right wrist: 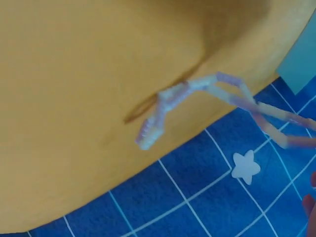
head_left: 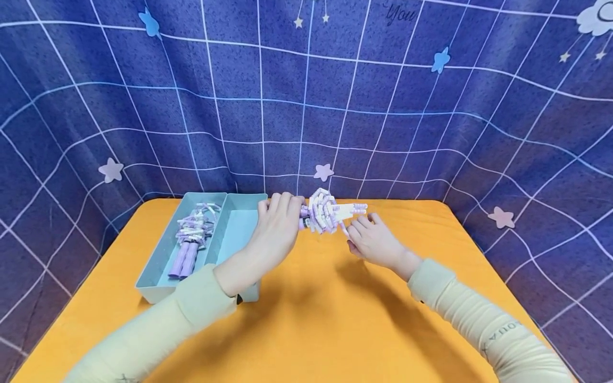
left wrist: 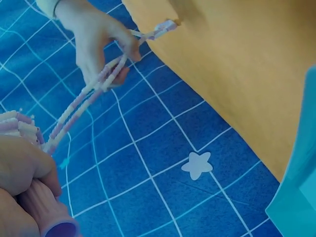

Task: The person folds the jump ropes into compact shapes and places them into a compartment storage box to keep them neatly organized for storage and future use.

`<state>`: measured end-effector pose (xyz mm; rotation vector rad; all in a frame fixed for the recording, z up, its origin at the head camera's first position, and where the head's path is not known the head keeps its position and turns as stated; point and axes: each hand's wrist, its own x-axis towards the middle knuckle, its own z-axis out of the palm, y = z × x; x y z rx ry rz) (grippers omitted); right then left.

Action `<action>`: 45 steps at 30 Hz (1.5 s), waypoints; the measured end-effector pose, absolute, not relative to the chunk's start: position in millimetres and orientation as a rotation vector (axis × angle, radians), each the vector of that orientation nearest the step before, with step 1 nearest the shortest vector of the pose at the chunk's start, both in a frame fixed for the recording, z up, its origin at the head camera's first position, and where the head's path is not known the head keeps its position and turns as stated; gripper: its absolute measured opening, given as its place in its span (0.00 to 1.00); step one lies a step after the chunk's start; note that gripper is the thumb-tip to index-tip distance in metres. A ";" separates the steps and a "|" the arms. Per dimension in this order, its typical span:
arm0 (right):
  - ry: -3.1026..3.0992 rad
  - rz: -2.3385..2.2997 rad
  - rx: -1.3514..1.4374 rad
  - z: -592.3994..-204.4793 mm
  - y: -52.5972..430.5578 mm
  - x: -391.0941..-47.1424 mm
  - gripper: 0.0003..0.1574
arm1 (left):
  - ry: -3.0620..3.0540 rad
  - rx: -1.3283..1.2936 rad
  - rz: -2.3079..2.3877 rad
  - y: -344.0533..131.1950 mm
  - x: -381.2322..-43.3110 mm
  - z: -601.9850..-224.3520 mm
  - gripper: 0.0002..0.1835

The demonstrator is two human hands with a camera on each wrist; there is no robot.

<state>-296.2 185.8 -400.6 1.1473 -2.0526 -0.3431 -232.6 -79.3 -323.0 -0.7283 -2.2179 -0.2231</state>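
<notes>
A beaded jump rope (head_left: 323, 214) in white and lilac, with its cord wound into a bundle, is up above the table. My left hand (head_left: 279, 223) grips its purple handles (left wrist: 47, 212); the open end of one handle shows in the left wrist view. On the other side, my right hand (left wrist: 101, 44) pinches the doubled beaded cord (left wrist: 81, 106) drawn out from the bundle. Past those fingers the loop's end (right wrist: 150, 131) hangs free. In the right wrist view only fingertips (right wrist: 311, 205) show at the edge.
A pale blue-green two-compartment box (head_left: 158, 266) stands at the left of the orange table (head_left: 306, 330). Its left compartment holds another bundled jump rope (head_left: 189, 244) with purple handles. A blue grid-patterned curtain (head_left: 287, 122) hangs behind the table.
</notes>
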 end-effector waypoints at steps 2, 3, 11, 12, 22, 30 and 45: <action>-2.074 -0.325 1.140 -406.9 187.0 -296.1 0.12 | -2.219 -0.704 -0.229 -78.9 -234.2 -320.8 0.13; -2.083 -0.315 1.138 -410.2 187.4 -295.6 0.12 | -2.222 -0.691 -0.233 -78.7 -235.0 -319.5 0.13; -2.080 -0.298 1.146 -427.4 180.1 -281.5 0.13 | -2.288 -0.611 -0.241 -78.9 -240.2 -317.0 0.14; -2.081 -0.299 1.149 -427.9 178.2 -278.7 0.12 | -2.292 -0.599 -0.233 -79.0 -241.5 -318.0 0.14; -2.061 -0.318 1.215 -420.1 155.4 -247.1 0.08 | -2.297 -0.453 -0.123 -80.4 -257.1 -330.6 0.07; -1.997 -0.383 1.249 -400.4 140.5 -221.9 0.17 | -2.229 -0.380 -0.022 -82.6 -265.1 -341.0 0.12; -1.929 -0.560 1.256 -337.5 134.6 -200.9 0.18 | -2.272 -0.343 0.141 -82.2 -270.9 -358.9 0.15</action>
